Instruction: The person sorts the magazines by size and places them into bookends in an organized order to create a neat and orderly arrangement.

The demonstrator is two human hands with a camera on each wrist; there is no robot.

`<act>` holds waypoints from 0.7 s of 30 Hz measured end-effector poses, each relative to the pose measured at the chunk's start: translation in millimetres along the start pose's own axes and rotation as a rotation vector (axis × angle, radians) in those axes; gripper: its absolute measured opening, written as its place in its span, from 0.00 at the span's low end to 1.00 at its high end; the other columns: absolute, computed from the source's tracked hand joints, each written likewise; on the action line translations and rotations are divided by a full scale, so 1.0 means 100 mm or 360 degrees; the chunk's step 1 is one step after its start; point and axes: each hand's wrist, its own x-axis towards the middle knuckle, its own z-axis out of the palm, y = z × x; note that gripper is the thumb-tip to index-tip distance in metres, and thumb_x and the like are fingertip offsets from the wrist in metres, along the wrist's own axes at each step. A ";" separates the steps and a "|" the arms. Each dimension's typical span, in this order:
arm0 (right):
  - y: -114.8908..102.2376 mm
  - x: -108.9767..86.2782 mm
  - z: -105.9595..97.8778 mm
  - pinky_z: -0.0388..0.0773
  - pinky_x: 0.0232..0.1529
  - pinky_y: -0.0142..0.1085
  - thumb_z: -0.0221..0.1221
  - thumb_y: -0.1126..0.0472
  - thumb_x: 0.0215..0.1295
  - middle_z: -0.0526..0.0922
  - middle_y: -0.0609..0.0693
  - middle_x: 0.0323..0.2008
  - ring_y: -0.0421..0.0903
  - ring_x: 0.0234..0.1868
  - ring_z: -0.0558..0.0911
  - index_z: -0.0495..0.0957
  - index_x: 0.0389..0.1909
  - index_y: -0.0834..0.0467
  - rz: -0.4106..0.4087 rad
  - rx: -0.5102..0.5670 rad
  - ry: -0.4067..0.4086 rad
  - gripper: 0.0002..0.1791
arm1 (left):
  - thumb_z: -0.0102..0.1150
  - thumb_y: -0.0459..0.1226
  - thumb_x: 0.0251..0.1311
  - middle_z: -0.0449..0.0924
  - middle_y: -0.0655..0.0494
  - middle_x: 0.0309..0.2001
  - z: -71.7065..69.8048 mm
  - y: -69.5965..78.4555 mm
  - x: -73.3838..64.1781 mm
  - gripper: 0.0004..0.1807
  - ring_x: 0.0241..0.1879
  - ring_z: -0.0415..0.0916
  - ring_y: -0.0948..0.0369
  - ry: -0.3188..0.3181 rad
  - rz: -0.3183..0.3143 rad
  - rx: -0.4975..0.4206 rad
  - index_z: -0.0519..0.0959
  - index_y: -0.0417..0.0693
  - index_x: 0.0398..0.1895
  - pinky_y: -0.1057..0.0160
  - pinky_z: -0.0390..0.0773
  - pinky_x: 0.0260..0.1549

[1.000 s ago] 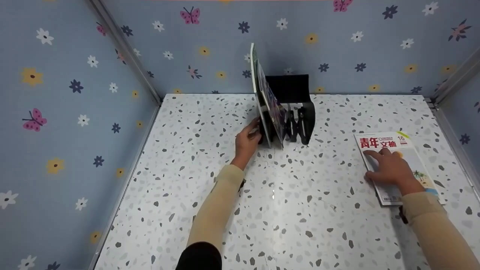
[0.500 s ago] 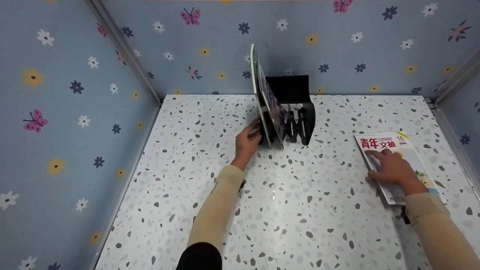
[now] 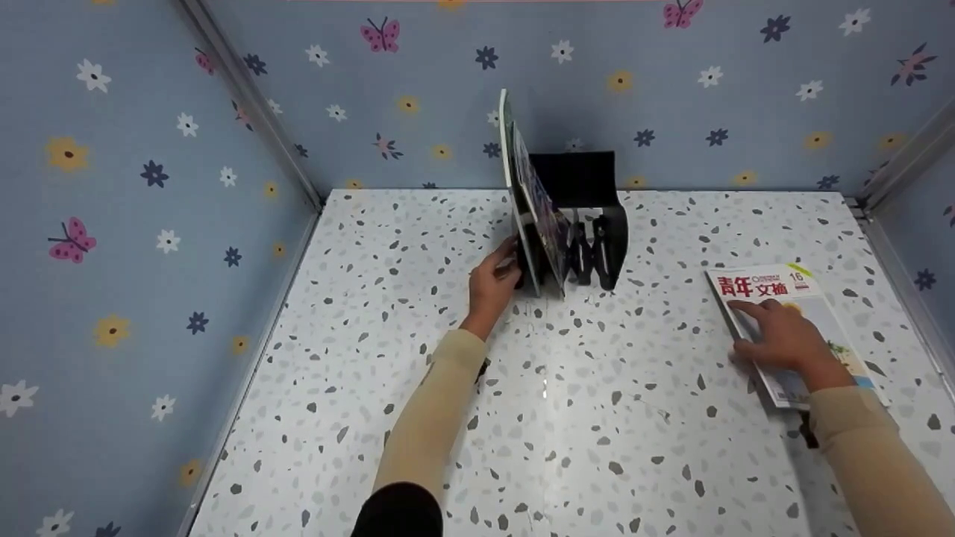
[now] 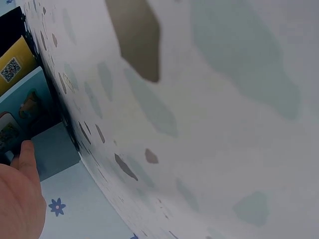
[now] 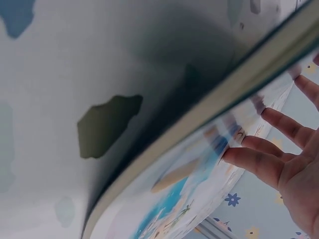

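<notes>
A black expandable book rack [image 3: 613, 250] stands near the back wall, with a couple of thin books [image 3: 531, 212] leaning upright at its left end. My left hand [image 3: 492, 287] grips that end low down, with the thumb and fingers at its edge. In the left wrist view, the hand [image 4: 22, 194] is beside a blue book cover [image 4: 31, 107]. On the right lies a magazine [image 3: 813, 306] with red title characters. My right hand [image 3: 783, 339] rests on its cover; in the right wrist view, spread fingers [image 5: 256, 162] touch the glossy front, beside the thick edge [image 5: 199, 112].
The speckled white table [image 3: 612, 418] is enclosed by a blue flowered back wall [image 3: 418, 67] and side walls [image 3: 127, 283]. Behind the blue cover in the left wrist view is a yellow cover with a QR code [image 4: 11, 68].
My right hand has shifted slightly right and toward me over the magazine, whose left edge now shows more of its side. My left hand and the book rack stay in place.
</notes>
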 end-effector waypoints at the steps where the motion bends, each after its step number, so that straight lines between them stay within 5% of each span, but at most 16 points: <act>1: 0.00 0.00 0.00 0.73 0.40 0.62 0.63 0.49 0.55 0.70 0.71 0.57 0.66 0.48 0.75 0.63 0.70 0.54 0.0001 0.0000 -0.0008 0.40 | 0.58 0.34 0.63 0.81 0.54 0.56 0.00 0.00 0.00 0.27 0.49 0.83 0.59 0.0004 -0.0006 0.0002 0.73 0.62 0.65 0.65 0.81 0.45; 21: -0.12 0.00 -0.04 0.72 0.43 0.61 0.58 0.51 0.60 0.68 0.70 0.60 0.65 0.49 0.76 0.59 0.71 0.57 0.0109 0.0049 -0.0104 0.39 | 0.59 0.30 0.61 0.82 0.51 0.53 -0.02 0.04 0.02 0.27 0.47 0.84 0.57 0.0011 0.0003 -0.0035 0.75 0.58 0.64 0.65 0.82 0.43</act>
